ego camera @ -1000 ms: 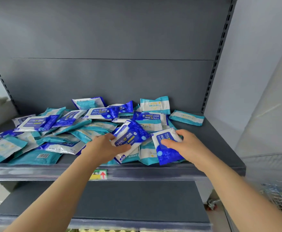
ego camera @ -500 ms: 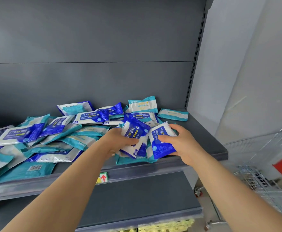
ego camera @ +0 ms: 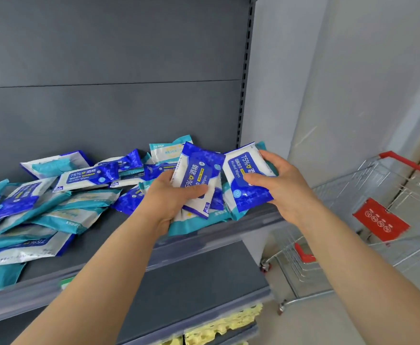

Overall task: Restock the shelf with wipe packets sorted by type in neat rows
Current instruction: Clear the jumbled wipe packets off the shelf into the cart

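L hand: my left hand (ego camera: 171, 197) is curled round a blue 75% alcohol-wipe packet (ego camera: 199, 174), thumb across its face and fingers behind. At least one more blue pkt and a teal packet (ego camera: 194, 224) sit beneath it (in the grip or only against it, can't tell).
R hand: my right hand (ego camera: 287, 188) pinches a second blue packet (ego camera: 247, 181), thumb on the printed front, fingers wrapped over its far edge. Nothing else in it.
Why held so: both pkts are the same type, printed faces toward me, long sides roughly parallel and just beside each other. My reading is that I'm matching them by label before joining them into one blue set.
Location: both pkts are raised over the right end of the shelf (ego camera: 211, 241), near its front lip and just left of the upright.
Heap: mixed pile (ego camera: 62, 195) of blue and teal pkts lies unsorted across the left and middle of the shelf. No rows formed.
Pose: both forearms reach up and fwd, wrists turned inward, hands close but apart.
Progress: early, in my judgement. Sorting is under way, rows not yet laid.
Risk: film pkts look slick, so the lower ones could slide out of the L grip.
Cart: wire shopping cart (ego camera: 383, 185) stands to the right of the shelving.
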Demonstrator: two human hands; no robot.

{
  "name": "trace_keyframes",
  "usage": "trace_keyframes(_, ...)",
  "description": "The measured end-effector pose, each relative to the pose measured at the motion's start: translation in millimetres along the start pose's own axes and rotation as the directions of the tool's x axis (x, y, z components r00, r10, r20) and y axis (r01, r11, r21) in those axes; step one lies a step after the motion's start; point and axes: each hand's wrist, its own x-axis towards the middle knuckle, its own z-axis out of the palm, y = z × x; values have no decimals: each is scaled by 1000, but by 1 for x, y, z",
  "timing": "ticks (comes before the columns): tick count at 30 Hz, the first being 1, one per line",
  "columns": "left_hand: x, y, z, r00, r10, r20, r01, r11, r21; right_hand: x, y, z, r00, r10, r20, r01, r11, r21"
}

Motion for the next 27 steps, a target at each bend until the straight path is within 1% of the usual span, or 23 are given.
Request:
trace_keyframes(3,10,1,24,1000,-9,-1,9,1000,17,7,4,-16,1000,-1,-26,2,1000,9)
trace_keyframes(6,20,-11,42,996,-87,18,86,995,50,20,20,-27,999,41,-25,-42,999,-16)
trace_keyframes(10,29,-17,53,987,-156,22,155,986,62,37,33,-44,991,123,55,-125,992,34)
trace_keyframes(12,27,-18,61,983,-182,13,182,983,23,47,34,-53,986,127,111,-131,991,29)
trace_keyframes(14,22,-19,72,985,-172,-13,171,984,-40,56,31,-62,979,110,170,-116,993,30)
trace_keyframes(16,18,-17,87,987,-145,-73,138,986,-91,64,25,-74,972,76,221,-83,996,22)
trace_keyframes(18,15,-9,107,986,-110,-123,96,989,-116,73,16,-92,969,38,243,-43,999,14)
trace_keyframes(21,20,7,149,988,-49,-145,33,993,-109,86,-1,-132,968,-28,249,26,1000,10)
trace_keyframes(24,31,16,195,994,23,-104,-34,994,-102,95,-13,-178,975,-79,207,77,997,16)
trace_keyframes(27,52,16,257,999,26,-26,-28,996,-80,107,-12,-240,989,-85,121,84,996,8)
